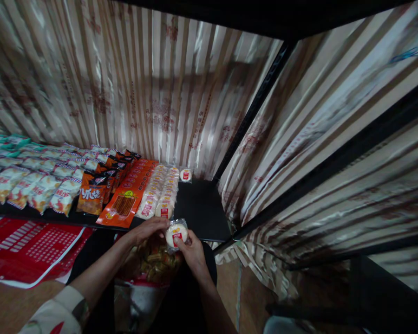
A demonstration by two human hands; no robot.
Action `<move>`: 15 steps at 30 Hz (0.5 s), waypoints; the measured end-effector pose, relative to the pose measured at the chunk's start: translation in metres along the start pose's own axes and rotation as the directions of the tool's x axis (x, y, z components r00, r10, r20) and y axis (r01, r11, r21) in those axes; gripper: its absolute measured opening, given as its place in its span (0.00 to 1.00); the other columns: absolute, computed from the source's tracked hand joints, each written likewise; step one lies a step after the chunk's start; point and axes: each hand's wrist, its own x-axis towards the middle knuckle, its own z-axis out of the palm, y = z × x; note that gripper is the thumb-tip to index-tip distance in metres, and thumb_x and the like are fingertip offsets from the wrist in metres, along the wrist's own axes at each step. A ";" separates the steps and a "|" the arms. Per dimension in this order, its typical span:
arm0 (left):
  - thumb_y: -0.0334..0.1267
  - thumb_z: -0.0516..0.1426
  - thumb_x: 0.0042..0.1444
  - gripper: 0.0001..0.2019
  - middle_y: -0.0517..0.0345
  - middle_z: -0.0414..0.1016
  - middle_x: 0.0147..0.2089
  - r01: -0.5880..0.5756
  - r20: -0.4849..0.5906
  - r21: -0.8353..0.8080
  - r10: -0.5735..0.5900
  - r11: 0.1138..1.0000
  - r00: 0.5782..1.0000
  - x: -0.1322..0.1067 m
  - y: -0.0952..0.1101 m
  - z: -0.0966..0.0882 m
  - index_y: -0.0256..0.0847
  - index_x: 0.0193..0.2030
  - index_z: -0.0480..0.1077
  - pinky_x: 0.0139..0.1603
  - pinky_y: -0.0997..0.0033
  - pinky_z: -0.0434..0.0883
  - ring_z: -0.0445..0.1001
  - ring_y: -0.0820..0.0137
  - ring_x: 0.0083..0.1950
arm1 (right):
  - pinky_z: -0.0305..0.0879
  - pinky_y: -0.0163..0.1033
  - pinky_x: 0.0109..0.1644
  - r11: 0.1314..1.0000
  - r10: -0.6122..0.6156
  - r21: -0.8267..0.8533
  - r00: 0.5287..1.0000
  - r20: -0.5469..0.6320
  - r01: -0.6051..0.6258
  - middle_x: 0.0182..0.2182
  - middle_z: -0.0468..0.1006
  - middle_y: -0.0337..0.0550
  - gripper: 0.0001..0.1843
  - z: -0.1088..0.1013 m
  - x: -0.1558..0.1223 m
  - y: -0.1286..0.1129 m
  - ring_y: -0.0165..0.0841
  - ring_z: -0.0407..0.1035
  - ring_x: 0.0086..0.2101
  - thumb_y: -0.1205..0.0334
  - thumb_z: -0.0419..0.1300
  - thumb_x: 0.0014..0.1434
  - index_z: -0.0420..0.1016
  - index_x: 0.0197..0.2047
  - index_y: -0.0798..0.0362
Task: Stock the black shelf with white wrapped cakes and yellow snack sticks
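The right hand [192, 253] pinches one round white snack in clear plastic [176, 235] at the front edge of the black flat shelf [204, 208]; the left hand [149, 230] meets its wrapper, grip unclear; beyond lie two rows of matching snacks [160, 190], one lone matching snack [186, 175]; one slanting black post [252, 113] bounds the corner.

From where I stand it's dim. Pale sheen streaks the curtain [132, 93], a broad soft shadow crosses its far side, and the near right corner sinks almost to black. Print on the packets [63, 194] looks soft; shapes stretch toward the edges.
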 end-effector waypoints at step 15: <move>0.40 0.52 0.47 0.11 0.66 0.63 0.23 -0.072 -0.350 0.173 0.130 0.982 0.928 0.058 -0.014 0.033 0.35 0.33 0.68 0.25 0.76 0.58 0.59 0.77 0.24 | 0.64 0.33 0.32 1.000 -0.023 -0.015 0.999 -0.042 0.022 0.27 0.76 0.41 0.25 -0.033 0.028 0.006 0.32 0.69 0.30 0.41 0.54 0.53 0.76 0.32 0.56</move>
